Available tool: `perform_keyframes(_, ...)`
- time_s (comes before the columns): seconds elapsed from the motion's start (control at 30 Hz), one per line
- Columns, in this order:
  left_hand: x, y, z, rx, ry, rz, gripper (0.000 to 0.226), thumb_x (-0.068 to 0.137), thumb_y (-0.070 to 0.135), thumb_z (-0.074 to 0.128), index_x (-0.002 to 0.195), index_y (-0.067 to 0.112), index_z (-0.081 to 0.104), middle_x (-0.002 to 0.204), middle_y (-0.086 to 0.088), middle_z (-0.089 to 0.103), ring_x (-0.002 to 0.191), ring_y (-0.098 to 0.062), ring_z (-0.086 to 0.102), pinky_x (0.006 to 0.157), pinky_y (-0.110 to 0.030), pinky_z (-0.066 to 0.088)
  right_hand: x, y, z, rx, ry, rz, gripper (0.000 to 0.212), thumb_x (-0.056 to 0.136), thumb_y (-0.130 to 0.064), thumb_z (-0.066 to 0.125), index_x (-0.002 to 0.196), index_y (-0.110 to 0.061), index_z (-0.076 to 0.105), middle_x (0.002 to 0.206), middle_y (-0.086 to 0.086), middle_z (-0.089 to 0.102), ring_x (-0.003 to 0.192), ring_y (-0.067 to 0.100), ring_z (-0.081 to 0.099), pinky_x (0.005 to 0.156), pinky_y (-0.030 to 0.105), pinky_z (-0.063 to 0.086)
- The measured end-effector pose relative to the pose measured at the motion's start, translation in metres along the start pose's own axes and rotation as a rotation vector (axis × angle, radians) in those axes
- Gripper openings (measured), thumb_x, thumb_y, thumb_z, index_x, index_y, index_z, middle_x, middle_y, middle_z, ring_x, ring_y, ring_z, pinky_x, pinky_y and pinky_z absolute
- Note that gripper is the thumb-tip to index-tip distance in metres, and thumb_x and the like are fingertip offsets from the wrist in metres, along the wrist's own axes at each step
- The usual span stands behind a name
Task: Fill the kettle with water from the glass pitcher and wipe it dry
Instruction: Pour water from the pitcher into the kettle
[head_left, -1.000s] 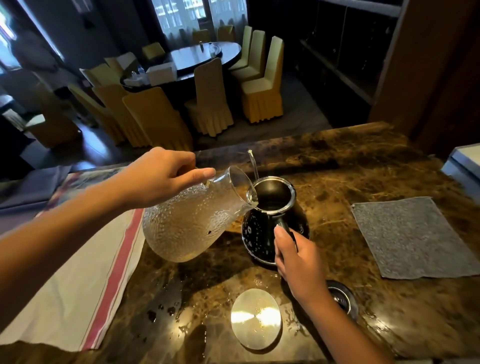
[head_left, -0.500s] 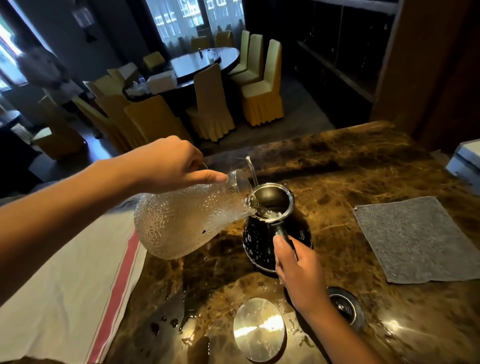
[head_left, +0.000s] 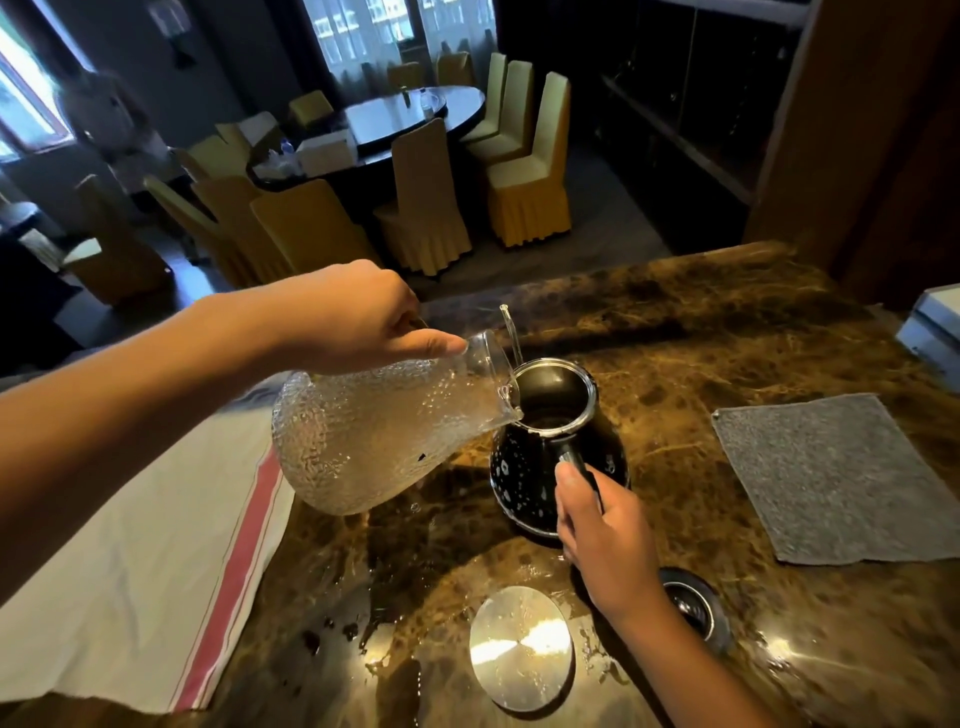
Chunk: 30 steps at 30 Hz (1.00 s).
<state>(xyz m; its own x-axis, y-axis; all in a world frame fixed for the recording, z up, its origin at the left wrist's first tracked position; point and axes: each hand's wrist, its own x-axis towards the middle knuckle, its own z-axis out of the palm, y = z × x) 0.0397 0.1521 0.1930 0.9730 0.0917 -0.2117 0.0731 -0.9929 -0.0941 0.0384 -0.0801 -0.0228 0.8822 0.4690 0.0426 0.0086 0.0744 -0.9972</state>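
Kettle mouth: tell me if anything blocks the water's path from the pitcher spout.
Nothing visible does. The kettle is open, its lid lies on the counter, and the pitcher spout sits at its rim.

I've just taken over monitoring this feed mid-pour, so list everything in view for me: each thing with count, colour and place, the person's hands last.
glass pitcher: 1, clear textured, tilted, spout at kettle mouth
kettle: 1, black with steel rim, centre of counter, lid off
round lid: 1, shiny metal, flat on counter near the camera
grey cloth: 1, grey, flat on counter at right
striped towel: 1, white with red stripe, left of counter
counter: 1, brown marble, wet patches near lid
round fitting: 1, dark, set in counter behind right wrist
dining table with chairs: 1 table, several yellow-covered chairs, background
left hand: gripping pitcher neck
right hand: holding kettle handle
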Motion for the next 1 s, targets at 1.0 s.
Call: perform_keyframes(1.0,-0.002,0.016,-0.011,0.08,-0.044,-0.041,0.085,0.069,0.086,0.034,0.069,0.005,0.059,0.056,-0.003,0.045,0.05,-0.018,0.041,0.048,-0.028,0.035,0.001,0.003,0.0,-0.008,0.011,-0.027,0.051,0.088,-0.064,0.051,0.062,-0.021,0.045,0.053,0.0,0.037,0.049,0.014,0.034,0.047,0.027,0.028)
